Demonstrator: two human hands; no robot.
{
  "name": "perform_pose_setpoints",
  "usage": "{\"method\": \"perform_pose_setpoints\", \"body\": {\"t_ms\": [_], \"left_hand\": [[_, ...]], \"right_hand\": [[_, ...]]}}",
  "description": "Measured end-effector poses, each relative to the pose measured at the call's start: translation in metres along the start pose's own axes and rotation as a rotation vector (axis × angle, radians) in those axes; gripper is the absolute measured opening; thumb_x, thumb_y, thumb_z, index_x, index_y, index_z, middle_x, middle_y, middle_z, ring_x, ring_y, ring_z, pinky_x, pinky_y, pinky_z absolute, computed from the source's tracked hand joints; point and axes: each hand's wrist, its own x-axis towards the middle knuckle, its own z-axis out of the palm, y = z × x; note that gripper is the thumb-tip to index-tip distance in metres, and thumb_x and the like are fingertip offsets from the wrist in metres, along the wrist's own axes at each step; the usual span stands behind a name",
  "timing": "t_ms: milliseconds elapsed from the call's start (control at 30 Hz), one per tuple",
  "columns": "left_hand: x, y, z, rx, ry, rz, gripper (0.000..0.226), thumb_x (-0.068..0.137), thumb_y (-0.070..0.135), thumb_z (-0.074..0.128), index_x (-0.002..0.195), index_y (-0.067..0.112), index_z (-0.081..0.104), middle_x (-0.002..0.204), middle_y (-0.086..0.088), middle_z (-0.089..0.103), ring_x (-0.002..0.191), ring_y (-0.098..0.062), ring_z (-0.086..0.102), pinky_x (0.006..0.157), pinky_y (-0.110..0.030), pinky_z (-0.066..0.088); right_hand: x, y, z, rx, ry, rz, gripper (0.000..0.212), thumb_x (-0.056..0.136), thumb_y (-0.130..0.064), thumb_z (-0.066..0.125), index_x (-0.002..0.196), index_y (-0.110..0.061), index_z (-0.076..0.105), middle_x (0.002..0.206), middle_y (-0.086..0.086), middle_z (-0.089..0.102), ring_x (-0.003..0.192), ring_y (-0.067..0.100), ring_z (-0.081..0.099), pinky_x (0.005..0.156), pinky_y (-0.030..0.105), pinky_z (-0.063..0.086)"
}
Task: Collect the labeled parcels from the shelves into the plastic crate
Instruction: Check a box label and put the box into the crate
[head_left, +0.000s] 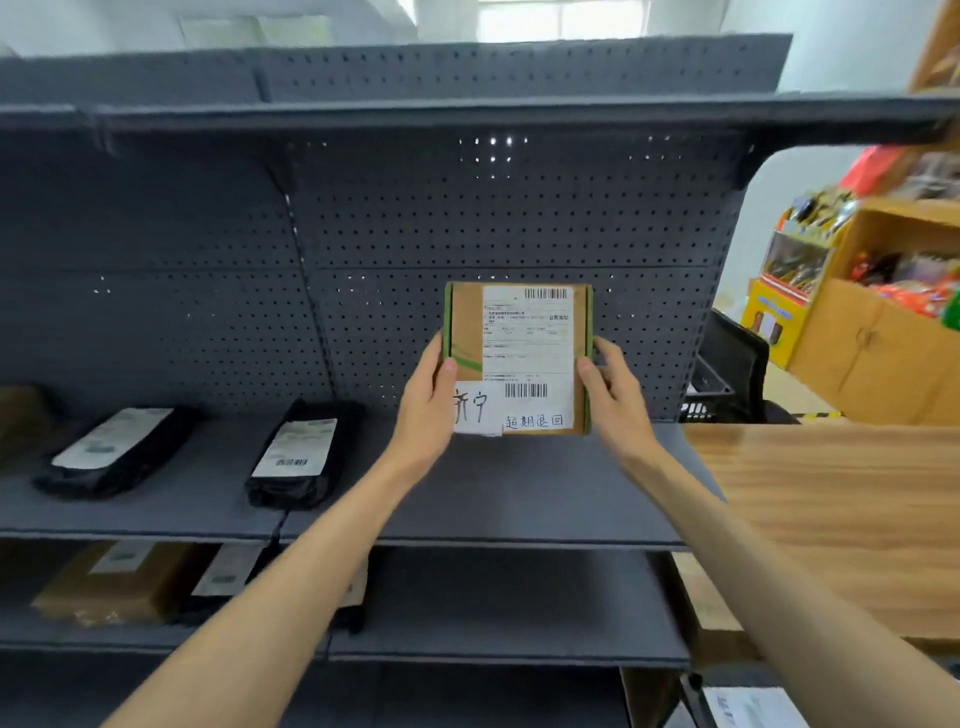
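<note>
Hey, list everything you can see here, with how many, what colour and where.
cardboard parcel: one, brown with green edges and white labels, held upright before the pegboard
black bag parcels: two, black with white labels, middle shelf, left
brown box: one, brown, lower shelf, left
shelving: one, dark grey, across the view
wooden counter: one, light brown, right
snack rack: one, tan, far right
hands: two, left hand and right hand gripping the parcel's sides
</note>
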Motion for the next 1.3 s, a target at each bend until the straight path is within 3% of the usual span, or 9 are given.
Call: {"method": "perform_pose_setpoints", "body": {"t_ms": [133, 367, 467, 600, 967, 1300], "left_hand": [[0.032, 0.030, -0.002, -0.007, 0.031, 0.037, 0.045, 0.111, 0.014, 0.032, 0.154, 0.022, 0.040, 0.144, 0.012, 0.055, 0.132, 0.002, 0.049, 0.114, -0.018, 0.037], [0.059, 0.057, 0.000, -0.026, 0.048, 0.052, 0.047, 0.111, 0.017, 0.033, 0.157, 0.020, 0.032, 0.151, 0.008, 0.049, 0.135, -0.004, 0.048, 0.117, -0.029, 0.037], [0.065, 0.060, 0.002, -0.027, 0.050, 0.057, 0.047, 0.111, 0.017, 0.033, 0.157, 0.021, 0.032, 0.149, 0.010, 0.049, 0.130, 0.000, 0.051, 0.111, -0.018, 0.041], [0.070, 0.054, 0.002, -0.019, 0.056, 0.052, 0.048, 0.110, 0.021, 0.034, 0.158, 0.022, 0.031, 0.154, 0.005, 0.047, 0.139, -0.009, 0.046, 0.119, -0.038, 0.036], [0.075, 0.054, 0.000, -0.023, 0.070, 0.050, 0.049, 0.110, 0.021, 0.035, 0.159, 0.022, 0.028, 0.157, 0.006, 0.042, 0.143, -0.010, 0.041, 0.121, -0.041, 0.033], [0.080, 0.048, 0.012, -0.043, 0.003, 0.061, 0.050, 0.110, 0.016, 0.036, 0.159, 0.021, 0.027, 0.153, 0.003, 0.047, 0.138, -0.008, 0.048, 0.117, -0.031, 0.037]], "right_hand": [[0.032, -0.034, -0.007, -0.010, 0.013, -0.073, 0.032, 0.106, -0.027, 0.041, 0.138, -0.026, 0.045, 0.133, -0.005, 0.059, 0.122, 0.013, 0.056, 0.104, 0.046, 0.046], [0.060, -0.061, -0.013, -0.022, 0.046, -0.102, 0.042, 0.106, -0.028, 0.042, 0.146, -0.019, 0.040, 0.140, 0.002, 0.054, 0.127, 0.018, 0.053, 0.106, 0.048, 0.045], [0.065, -0.066, -0.016, -0.031, 0.048, -0.115, 0.043, 0.106, -0.028, 0.041, 0.147, -0.018, 0.039, 0.140, 0.004, 0.054, 0.128, 0.019, 0.051, 0.108, 0.047, 0.043], [0.069, -0.066, -0.018, -0.029, 0.053, -0.112, 0.045, 0.106, -0.028, 0.041, 0.149, -0.017, 0.037, 0.142, 0.007, 0.053, 0.130, 0.021, 0.050, 0.110, 0.047, 0.042], [0.077, -0.064, -0.013, 0.005, 0.040, -0.145, 0.040, 0.106, -0.025, 0.041, 0.146, -0.019, 0.040, 0.140, 0.000, 0.054, 0.128, 0.017, 0.051, 0.109, 0.044, 0.043], [0.085, -0.048, -0.025, -0.022, 0.060, -0.126, 0.039, 0.106, -0.027, 0.041, 0.145, -0.020, 0.041, 0.138, 0.000, 0.056, 0.126, 0.018, 0.054, 0.108, 0.046, 0.044]]}}
